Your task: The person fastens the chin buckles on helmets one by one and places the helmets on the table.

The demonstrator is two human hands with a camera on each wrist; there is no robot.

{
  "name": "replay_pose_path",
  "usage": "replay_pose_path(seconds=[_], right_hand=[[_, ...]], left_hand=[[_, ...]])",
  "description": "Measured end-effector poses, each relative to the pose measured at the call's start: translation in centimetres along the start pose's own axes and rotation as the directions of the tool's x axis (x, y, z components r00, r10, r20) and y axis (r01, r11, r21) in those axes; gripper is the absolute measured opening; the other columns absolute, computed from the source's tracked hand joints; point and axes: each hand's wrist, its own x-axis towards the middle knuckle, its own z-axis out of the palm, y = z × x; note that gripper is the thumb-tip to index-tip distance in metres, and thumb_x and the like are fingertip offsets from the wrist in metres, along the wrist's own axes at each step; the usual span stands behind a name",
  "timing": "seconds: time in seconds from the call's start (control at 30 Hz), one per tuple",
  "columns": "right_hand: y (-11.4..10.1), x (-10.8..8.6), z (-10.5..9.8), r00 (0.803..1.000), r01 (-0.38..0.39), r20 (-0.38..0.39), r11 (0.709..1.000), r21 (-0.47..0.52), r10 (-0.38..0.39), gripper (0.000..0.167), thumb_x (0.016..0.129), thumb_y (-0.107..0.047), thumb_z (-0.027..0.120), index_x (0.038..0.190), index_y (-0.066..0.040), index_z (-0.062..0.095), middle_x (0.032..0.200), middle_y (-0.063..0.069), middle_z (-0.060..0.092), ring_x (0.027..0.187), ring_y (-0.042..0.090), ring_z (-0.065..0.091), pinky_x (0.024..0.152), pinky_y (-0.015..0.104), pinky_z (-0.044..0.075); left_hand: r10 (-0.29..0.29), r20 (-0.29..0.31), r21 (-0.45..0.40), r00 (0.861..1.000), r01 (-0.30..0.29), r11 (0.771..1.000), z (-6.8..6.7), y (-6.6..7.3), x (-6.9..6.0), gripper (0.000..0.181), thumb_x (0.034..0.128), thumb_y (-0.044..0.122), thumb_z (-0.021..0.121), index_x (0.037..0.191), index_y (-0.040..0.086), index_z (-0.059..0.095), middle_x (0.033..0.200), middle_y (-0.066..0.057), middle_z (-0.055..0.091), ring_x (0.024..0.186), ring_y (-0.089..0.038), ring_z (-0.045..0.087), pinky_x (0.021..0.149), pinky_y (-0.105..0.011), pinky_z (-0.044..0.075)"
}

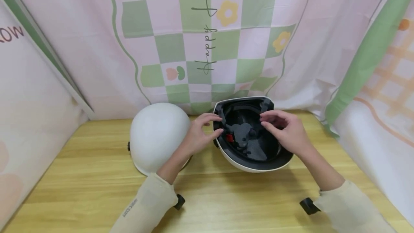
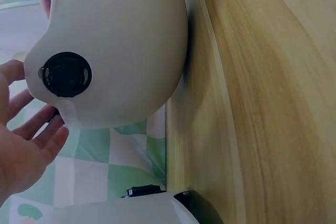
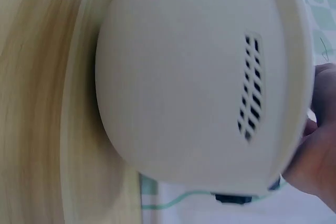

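A white helmet (image 1: 252, 168) rests upside down on the table, its black lining facing up. Grey straps (image 1: 223, 114) and a red buckle piece (image 1: 229, 138) lie inside. My left hand (image 1: 202, 134) is at its left rim, thumb and forefinger apart beside the strap. In the left wrist view, those fingers are close to the shell's edge and a round black knob (image 2: 67, 74). My right hand (image 1: 289, 130) reaches over the right rim, with thumb and fingertips close together by the right strap (image 1: 266, 105). Whether they pinch the strap is hidden.
A second white helmet (image 1: 158, 136) sits dome up on the wooden table (image 1: 81, 175), left of the first and close to my left forearm. A patterned cloth (image 1: 207, 46) hangs behind the table, with more cloth at both sides.
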Motion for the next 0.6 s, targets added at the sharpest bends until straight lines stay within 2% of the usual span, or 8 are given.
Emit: replay_pose_path(seconds=[0.1, 0.2, 0.23, 0.33, 0.4, 0.43, 0.6], right_hand=[[0.4, -0.1, -0.8, 0.996, 0.033, -0.080, 0.999, 0.026, -0.031, 0.022, 0.089, 0.011, 0.074, 0.110, 0.006, 0.075, 0.094, -0.006, 0.075, 0.083, -0.005, 0.067, 0.074, 0.009, 0.051], [1.2, -0.2, -1.6, 0.986, 0.048, -0.162, 0.999, 0.021, -0.044, 0.022, 0.087, 0.015, 0.072, 0.109, 0.008, 0.075, 0.094, -0.019, 0.073, 0.083, -0.005, 0.066, 0.073, 0.008, 0.050], [1.4, -0.3, -1.8, 0.982, 0.051, -0.185, 0.998, 0.023, -0.046, 0.022, 0.087, 0.016, 0.072, 0.108, 0.009, 0.076, 0.095, -0.019, 0.073, 0.083, -0.005, 0.066, 0.073, 0.008, 0.050], [2.3, -0.7, -2.4, 0.970, 0.042, -0.241, 0.998, 0.046, -0.030, 0.022, 0.088, 0.017, 0.070, 0.104, 0.006, 0.077, 0.098, -0.008, 0.077, 0.088, -0.001, 0.066, 0.073, 0.009, 0.050], [2.9, -1.0, -2.8, 0.966, 0.026, -0.258, 0.998, 0.055, -0.011, 0.022, 0.089, 0.016, 0.069, 0.104, 0.003, 0.078, 0.101, 0.000, 0.078, 0.092, 0.000, 0.067, 0.074, 0.010, 0.050], [3.1, -1.2, -3.0, 0.966, 0.011, -0.260, 0.999, 0.053, 0.003, 0.021, 0.089, 0.015, 0.069, 0.105, 0.003, 0.078, 0.101, -0.001, 0.078, 0.093, 0.000, 0.067, 0.075, 0.010, 0.051], [4.1, -2.1, -3.8, 0.973, -0.087, -0.212, 0.995, 0.039, 0.094, 0.018, 0.093, 0.008, 0.070, 0.111, 0.013, 0.072, 0.100, -0.023, 0.072, 0.092, -0.009, 0.065, 0.077, 0.006, 0.049]], left_hand=[[-0.009, -0.021, 0.011, 1.000, 0.009, 1.000, 0.0, 0.1, 0.0, 0.034, 0.0947, 0.012, 0.077, 0.126, 0.001, 0.071, 0.138, -0.017, 0.062, 0.130, -0.033, 0.057, 0.104, -0.051, 0.050], [-0.043, -0.026, 0.028, 0.999, 0.044, 0.999, -0.1, 0.1, 0.0, 0.042, 0.0951, 0.014, 0.077, 0.134, 0.002, 0.068, 0.144, -0.018, 0.057, 0.129, -0.036, 0.058, 0.105, -0.049, 0.050], [-0.056, -0.025, 0.032, 0.998, 0.057, 0.998, -0.1, 0.1, -0.1, 0.044, 0.0954, 0.014, 0.076, 0.137, 0.003, 0.066, 0.145, -0.018, 0.056, 0.127, -0.037, 0.059, 0.104, -0.049, 0.051], [-0.091, -0.016, 0.039, 0.996, 0.092, 0.995, -0.1, 0.1, -0.1, 0.049, 0.0965, 0.018, 0.075, 0.142, 0.005, 0.062, 0.148, -0.017, 0.053, 0.121, -0.040, 0.062, 0.102, -0.050, 0.052], [-0.103, 0.000, 0.034, 0.995, 0.103, 0.994, -0.1, 0.1, -0.1, 0.054, 0.0972, 0.018, 0.074, 0.146, 0.003, 0.057, 0.149, -0.018, 0.052, 0.124, -0.040, 0.060, 0.103, -0.050, 0.052], [-0.109, 0.011, 0.036, 0.994, 0.108, 0.993, -0.1, 0.1, -0.1, 0.056, 0.0979, 0.019, 0.074, 0.148, 0.003, 0.055, 0.150, -0.018, 0.052, 0.127, -0.039, 0.059, 0.103, -0.049, 0.052], [-0.148, 0.091, 0.035, 0.985, 0.146, 0.989, -0.1, -0.1, 0.0, 0.069, 0.1023, 0.019, 0.067, 0.160, 0.001, 0.034, 0.160, -0.018, 0.042, 0.139, -0.037, 0.049, 0.108, -0.049, 0.048]])
